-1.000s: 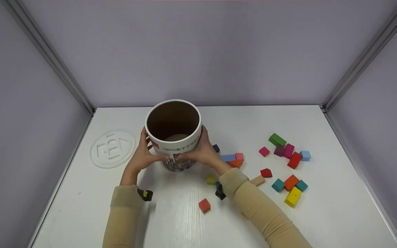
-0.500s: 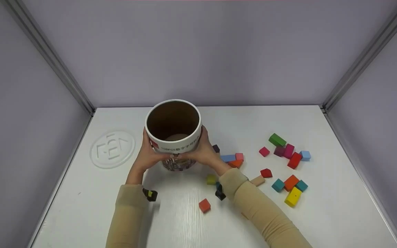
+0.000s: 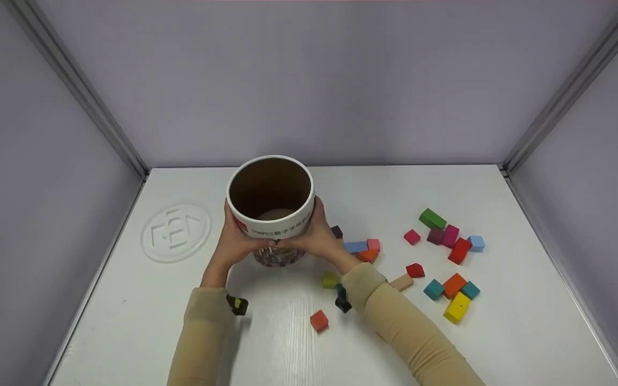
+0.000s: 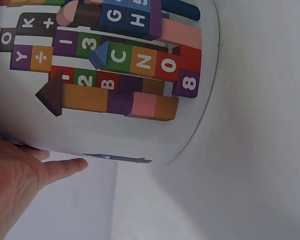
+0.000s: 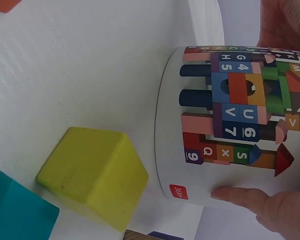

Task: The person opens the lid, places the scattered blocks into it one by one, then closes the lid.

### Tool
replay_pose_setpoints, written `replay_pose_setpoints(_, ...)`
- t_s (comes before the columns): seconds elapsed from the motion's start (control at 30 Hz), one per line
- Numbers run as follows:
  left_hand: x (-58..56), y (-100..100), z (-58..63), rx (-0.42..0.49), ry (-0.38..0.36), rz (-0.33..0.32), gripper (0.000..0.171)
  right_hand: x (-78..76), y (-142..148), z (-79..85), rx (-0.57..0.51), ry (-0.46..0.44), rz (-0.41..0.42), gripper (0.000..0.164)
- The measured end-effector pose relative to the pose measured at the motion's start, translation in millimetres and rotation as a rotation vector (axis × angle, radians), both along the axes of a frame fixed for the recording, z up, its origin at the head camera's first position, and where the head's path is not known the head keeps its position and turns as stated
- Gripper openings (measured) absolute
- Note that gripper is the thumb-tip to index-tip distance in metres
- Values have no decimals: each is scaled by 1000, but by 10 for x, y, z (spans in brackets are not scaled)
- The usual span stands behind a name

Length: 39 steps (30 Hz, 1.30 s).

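Left hand (image 3: pixel 235 246) has shifted inward; it and the right hand (image 3: pixel 317 236), spread wide, grip 1 printed tub (image 3: pixel 277 228).

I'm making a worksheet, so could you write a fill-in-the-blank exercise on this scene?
The tub held by the left hand and right hand has its mouth facing ____.
In the head view, the disc lies to the ____ of the tub.
The red label in the right wrist view reads ____.
The block farthest back is ____.

Missing words: up; left; 36M+; green

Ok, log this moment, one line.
left hand: holds tub; right hand: holds tub; tub: mouth up; blocks, clear disc: on table
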<state>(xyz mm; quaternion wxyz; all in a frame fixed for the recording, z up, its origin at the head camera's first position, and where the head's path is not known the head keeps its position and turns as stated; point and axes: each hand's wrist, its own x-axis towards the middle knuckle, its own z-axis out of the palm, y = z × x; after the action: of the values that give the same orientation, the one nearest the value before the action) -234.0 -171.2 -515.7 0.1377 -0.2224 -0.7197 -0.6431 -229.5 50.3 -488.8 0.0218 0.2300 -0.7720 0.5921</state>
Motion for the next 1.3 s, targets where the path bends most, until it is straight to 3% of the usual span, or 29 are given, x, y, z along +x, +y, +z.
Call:
replay_pose_setpoints(0.3, 32, 0, -13, -35, 0, 43, 134, -38, 1, -27, -3, -21, 16, 128)
replay_pose_setpoints(0.43, 63, 9, -1, -58, -44, 79, 134, -117, 52, -103, 59, -48, 16, 130)
replay_pose_setpoints(0.57, 71, 22, -9, -53, -60, 86, 133, -207, 158, -206, 137, -134, 15, 133)
replay_pose_setpoints(0.67, 70, 27, -26, -41, -55, 77, 131, -159, 251, -114, 191, -229, -8, 133)
replay_pose_setpoints(0.8, 78, 33, -28, -46, -76, 88, 127, -97, 408, -8, 297, -274, -30, 130)
replay_pose_setpoints(1.1, 97, 34, -10, -53, -130, 110, 126, 71, 783, 42, 506, -183, -13, 102)
replay_pose_setpoints(1.3, 115, 44, 1, -83, -136, 122, 127, 237, 902, -37, 680, -210, 27, 92)
